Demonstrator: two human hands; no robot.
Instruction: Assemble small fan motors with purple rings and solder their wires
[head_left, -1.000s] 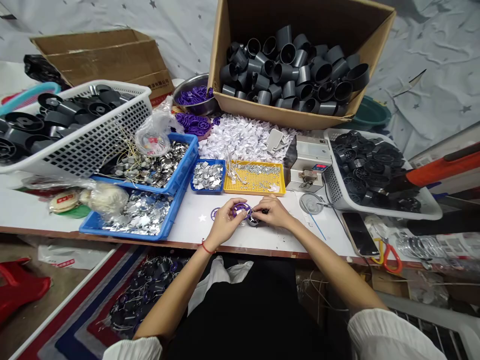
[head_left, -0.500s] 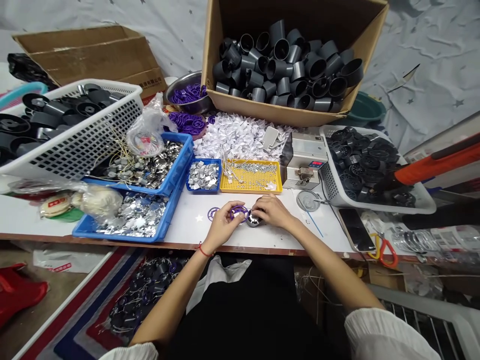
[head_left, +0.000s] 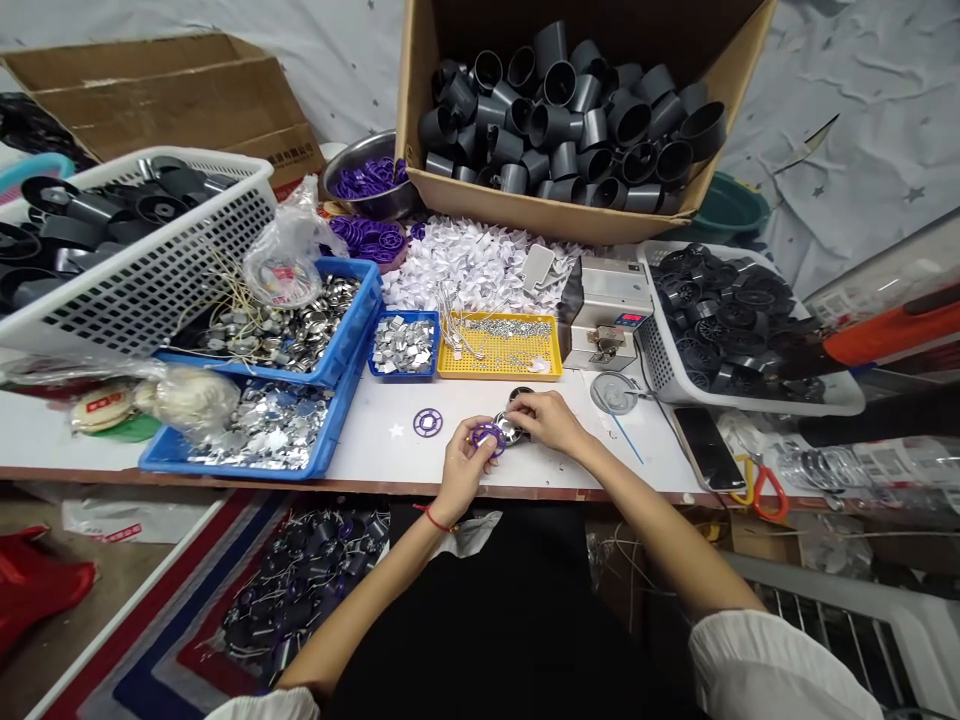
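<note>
My left hand (head_left: 463, 465) is closed on a purple spoked plastic ring (head_left: 489, 441) and holds it tilted just above the table's front part. Right beside it, my right hand (head_left: 551, 422) has its fingers pinched at a shiny silver metal disc (head_left: 508, 430); the fingers cover part of it. A dark round part (head_left: 520, 394) shows just behind those fingertips. To the left, a second purple ring (head_left: 427, 423) lies flat on the white table, with a small pale piece at its centre. A white star-shaped piece (head_left: 396, 431) lies further left.
A yellow tray (head_left: 501, 367) of small metal parts and a blue tray (head_left: 405, 372) of metal squares stand behind my hands. A metal machine (head_left: 609, 290) with a red display is at back right. A phone (head_left: 709, 450) and scissors (head_left: 766, 492) lie on the right.
My left hand has shifted right with its purple ring, leaving the second ring fully in view. The silver disc now faces up more, and the dark round part shows behind my right fingertips.
</note>
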